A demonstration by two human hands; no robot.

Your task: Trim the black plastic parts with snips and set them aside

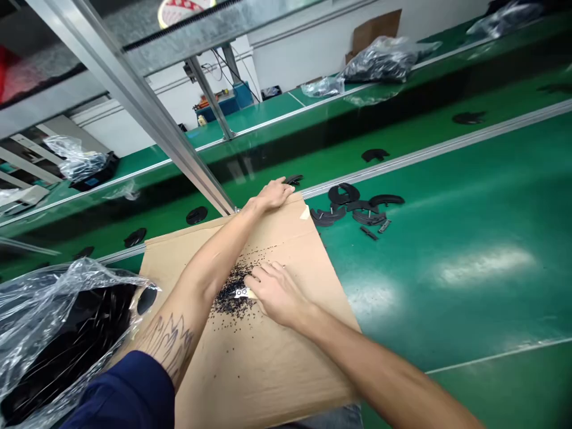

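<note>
My left hand (276, 194) reaches over the far edge of a cardboard sheet (290, 357). Its fingers and thumb close on the near end of a black curved part (294, 179) at the green conveyor belt (250, 173). On the cardboard, my right hand (277, 293) is closed around a small white-and-cream tool (243, 293) with ring marks; its kind is not clear. The tool's tip points into a pile of tiny black pieces (232, 304), too small to name. My left forearm hides part of that pile.
Several black curved parts (344, 193) lie on the green table (447, 238) to the right. More, such as one black part (196, 215), sit spaced along the belt. A plastic bag of black parts (71, 333) stands at left. A metal post (170, 137) rises behind the cardboard.
</note>
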